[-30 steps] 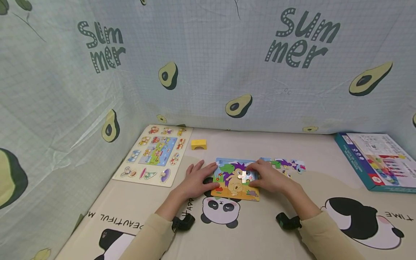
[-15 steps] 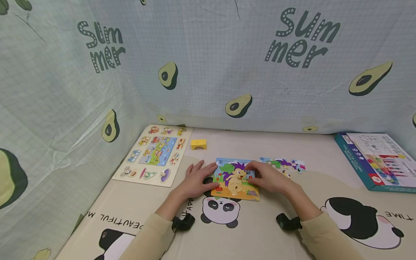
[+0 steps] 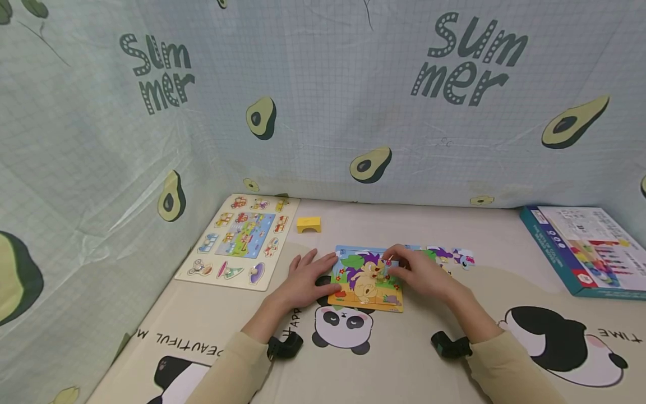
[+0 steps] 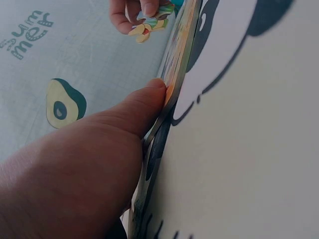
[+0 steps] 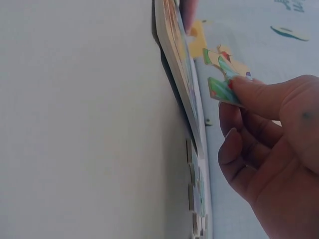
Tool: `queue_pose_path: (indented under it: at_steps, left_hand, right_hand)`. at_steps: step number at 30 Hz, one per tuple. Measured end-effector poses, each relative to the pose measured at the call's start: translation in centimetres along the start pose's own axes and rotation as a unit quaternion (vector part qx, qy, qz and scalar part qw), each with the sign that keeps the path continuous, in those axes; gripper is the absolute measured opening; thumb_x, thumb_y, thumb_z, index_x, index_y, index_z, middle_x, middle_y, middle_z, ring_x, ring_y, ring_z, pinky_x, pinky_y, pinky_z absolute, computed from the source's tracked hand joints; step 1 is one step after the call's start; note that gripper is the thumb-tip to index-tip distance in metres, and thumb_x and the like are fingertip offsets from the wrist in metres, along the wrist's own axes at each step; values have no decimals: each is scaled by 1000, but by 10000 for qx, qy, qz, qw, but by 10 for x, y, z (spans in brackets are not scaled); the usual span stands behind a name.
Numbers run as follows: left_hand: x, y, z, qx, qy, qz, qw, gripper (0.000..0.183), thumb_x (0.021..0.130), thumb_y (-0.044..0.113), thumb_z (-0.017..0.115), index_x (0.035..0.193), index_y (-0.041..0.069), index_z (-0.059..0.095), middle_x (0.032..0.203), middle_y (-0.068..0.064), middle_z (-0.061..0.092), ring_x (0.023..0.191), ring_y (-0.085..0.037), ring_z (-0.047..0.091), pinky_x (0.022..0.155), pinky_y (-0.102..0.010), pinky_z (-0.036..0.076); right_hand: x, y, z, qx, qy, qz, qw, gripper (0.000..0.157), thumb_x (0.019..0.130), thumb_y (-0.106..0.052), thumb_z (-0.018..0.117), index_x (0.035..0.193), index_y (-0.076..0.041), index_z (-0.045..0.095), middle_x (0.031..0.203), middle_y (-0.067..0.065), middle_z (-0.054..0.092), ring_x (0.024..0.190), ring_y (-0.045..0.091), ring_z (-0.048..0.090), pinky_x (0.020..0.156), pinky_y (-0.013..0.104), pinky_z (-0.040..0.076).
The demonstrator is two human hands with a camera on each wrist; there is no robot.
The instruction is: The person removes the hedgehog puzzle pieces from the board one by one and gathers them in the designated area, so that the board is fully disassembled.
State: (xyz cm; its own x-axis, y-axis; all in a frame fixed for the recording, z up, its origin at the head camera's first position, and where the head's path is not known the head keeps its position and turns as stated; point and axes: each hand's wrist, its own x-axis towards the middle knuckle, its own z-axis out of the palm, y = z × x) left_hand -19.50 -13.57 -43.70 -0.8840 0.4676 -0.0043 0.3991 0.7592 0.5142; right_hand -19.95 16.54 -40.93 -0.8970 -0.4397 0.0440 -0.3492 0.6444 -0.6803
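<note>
A jigsaw puzzle board (image 3: 359,292) with a purple-spined hedgehog picture lies on the table in the head view. My left hand (image 3: 305,281) rests at its left edge, fingers spread, with the thumb (image 4: 149,92) touching the board's near edge in the left wrist view. Over the board's right side, my right hand (image 3: 423,274) pinches a puzzle piece (image 5: 224,87) between thumb and fingers. Green with red and yellow patches, the piece is tilted and apart from the board in the right wrist view. The right fingers partly cover the board's upper right.
Several loose puzzle pieces (image 3: 460,258) lie beyond the right hand. A yellow arch block (image 3: 309,225) stands behind the board, and a wooden knob puzzle (image 3: 222,280) lies at the left. At the right is a flat teal box (image 3: 598,292); a curtain (image 3: 303,168) hangs behind.
The piece in my right hand has tilted: its bright glare over the board's middle is gone. My right hand has shifted slightly, hiding some loose pieces. My left hand stays put.
</note>
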Motion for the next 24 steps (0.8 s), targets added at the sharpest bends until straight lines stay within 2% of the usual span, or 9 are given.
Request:
queue_pose_path:
  at_steps: [7, 16, 24]
  left_hand:
    - [0, 0, 0, 8, 8, 14, 10000, 69, 96, 46, 66, 155, 17, 44, 160, 1, 38, 152, -34, 12, 118, -58, -2]
    - [1, 0, 0, 4, -10, 11, 10000, 70, 96, 47, 66, 155, 17, 43, 161, 0, 37, 152, -34, 12, 118, -58, -1]
    - [0, -1, 1, 26, 18, 23, 10000, 70, 96, 46, 66, 155, 18, 43, 161, 2, 37, 152, -34, 12, 118, -57, -1]
  right_hand:
    - [-8, 5, -13, 129, 235, 128, 9996, 21, 100, -11, 64, 121, -11, 62, 93, 1, 60, 81, 20, 53, 68, 31, 49]
    - [-29, 23, -37, 282, 524, 127, 9981, 23, 100, -8, 64, 122, -5, 61, 105, 7, 64, 84, 22, 54, 68, 28, 49]
    - [-53, 51, -67, -108, 728, 352, 9967, 24, 101, -10, 63, 123, -3, 60, 106, 9, 63, 88, 24, 55, 72, 26, 49]
